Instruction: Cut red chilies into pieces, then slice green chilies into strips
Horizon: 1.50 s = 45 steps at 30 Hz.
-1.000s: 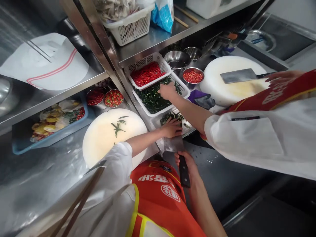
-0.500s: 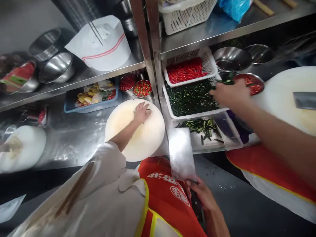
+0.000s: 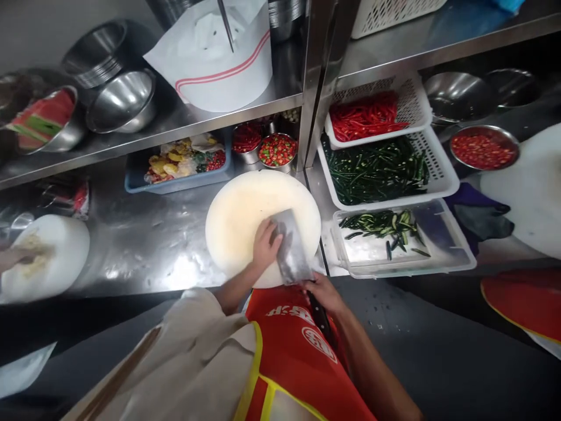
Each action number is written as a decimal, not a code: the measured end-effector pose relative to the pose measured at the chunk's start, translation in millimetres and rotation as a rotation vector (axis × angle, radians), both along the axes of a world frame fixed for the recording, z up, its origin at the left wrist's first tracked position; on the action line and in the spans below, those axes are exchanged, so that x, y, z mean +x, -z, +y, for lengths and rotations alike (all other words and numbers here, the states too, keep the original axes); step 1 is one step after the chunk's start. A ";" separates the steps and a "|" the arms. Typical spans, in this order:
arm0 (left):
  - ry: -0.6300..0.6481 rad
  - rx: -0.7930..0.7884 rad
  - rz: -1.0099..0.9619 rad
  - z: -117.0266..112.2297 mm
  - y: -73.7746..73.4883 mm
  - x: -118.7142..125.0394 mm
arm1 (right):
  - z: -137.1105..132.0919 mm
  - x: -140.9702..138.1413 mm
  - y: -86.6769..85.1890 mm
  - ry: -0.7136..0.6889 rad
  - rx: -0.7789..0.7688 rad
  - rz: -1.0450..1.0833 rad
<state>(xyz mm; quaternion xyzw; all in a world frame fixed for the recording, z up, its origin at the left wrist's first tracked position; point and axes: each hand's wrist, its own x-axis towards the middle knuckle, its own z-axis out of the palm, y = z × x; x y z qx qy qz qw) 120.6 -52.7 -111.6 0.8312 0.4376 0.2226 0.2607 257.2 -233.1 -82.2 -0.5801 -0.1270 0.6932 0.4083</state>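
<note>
My right hand (image 3: 323,292) grips the black handle of a cleaver (image 3: 293,248). Its wide steel blade lies over the right part of a round white chopping board (image 3: 234,228). My left hand (image 3: 265,244) is at the blade's left side, fingers drawn together and curled, fingertips against or close to the steel. Whatever lies beneath these fingers is hidden. A tiny dark speck shows on the board above them.
Right of the board are a clear tray of cut green chillies (image 3: 447,240), a white basket of long green chillies (image 3: 377,172), a basket of red chillies (image 3: 368,120) and a bowl of chopped red chilli (image 3: 484,147). Another person's hand (image 3: 17,259) is over a board at left.
The cleaver has swung up and left from beside the apron onto the board. My left hand has drawn back toward me, beside the blade. Another person's arm has left the right-hand baskets.
</note>
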 end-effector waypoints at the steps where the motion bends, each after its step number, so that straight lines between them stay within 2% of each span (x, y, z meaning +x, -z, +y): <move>1: -0.094 -0.007 -0.061 -7.0 1.7 7.4 | 3.9 -8.5 -2.4 -0.035 0.010 -0.001; 3: -0.196 -0.041 -0.157 -13.2 0.8 23.3 | 10.0 -21.9 -9.3 -0.044 0.031 -0.016; 5: -0.177 -0.090 -0.233 -12.7 -6.0 43.0 | 10.4 -26.9 -18.8 0.030 0.040 -0.046; 8: -0.015 -0.143 -0.321 -16.7 -25.9 86.9 | -4.4 -16.7 -37.8 0.201 -0.009 -0.120; 12: 0.253 -0.142 -0.352 -53.6 -51.0 166.3 | -43.2 19.0 -65.0 0.415 -0.117 -0.296; 14: 0.382 -0.117 -0.297 -74.5 -52.8 204.5 | -63.3 40.4 -74.1 0.486 -0.184 -0.390; 16: 0.520 -0.072 -0.189 -81.2 -47.4 237.1 | -82.2 61.5 -77.4 0.558 -0.256 -0.455; 18: 0.630 0.001 -0.061 -65.1 -40.1 265.2 | -100.0 81.3 -75.1 0.656 -0.306 -0.444; 19: 0.658 0.044 0.001 -48.6 -37.3 278.7 | -108.5 90.5 -72.5 0.704 -0.311 -0.409; 21: 0.637 0.103 0.119 -4.7 -34.0 305.9 | -123.6 107.1 -66.3 0.770 -0.300 -0.328; 22: 0.649 0.105 0.194 18.6 -32.8 319.8 | -129.9 114.5 -63.5 0.778 -0.289 -0.298; 24: 0.752 0.039 0.428 58.3 -29.4 346.3 | -138.7 127.2 -59.2 0.753 -0.281 -0.270; 26: 0.864 -0.049 0.693 81.2 -23.3 368.1 | -142.3 137.3 -56.5 0.687 -0.290 -0.255; 28: 0.917 -0.078 0.859 88.1 -15.5 383.1 | -141.5 145.6 -54.6 0.616 -0.284 -0.225; 31: 0.925 -0.050 0.924 85.6 -6.2 394.4 | -135.6 157.3 -51.5 0.555 -0.239 -0.175; 36: 0.925 -0.027 0.924 84.2 -1.2 397.7 | -125.7 179.4 -47.1 0.456 -0.210 -0.143; 42: 0.800 0.121 0.799 71.7 6.6 390.6 | -123.4 202.5 -46.0 0.435 -0.173 -0.158; 45: 0.771 0.096 0.810 68.5 8.8 392.3 | -126.9 209.0 -47.9 0.417 -0.187 -0.160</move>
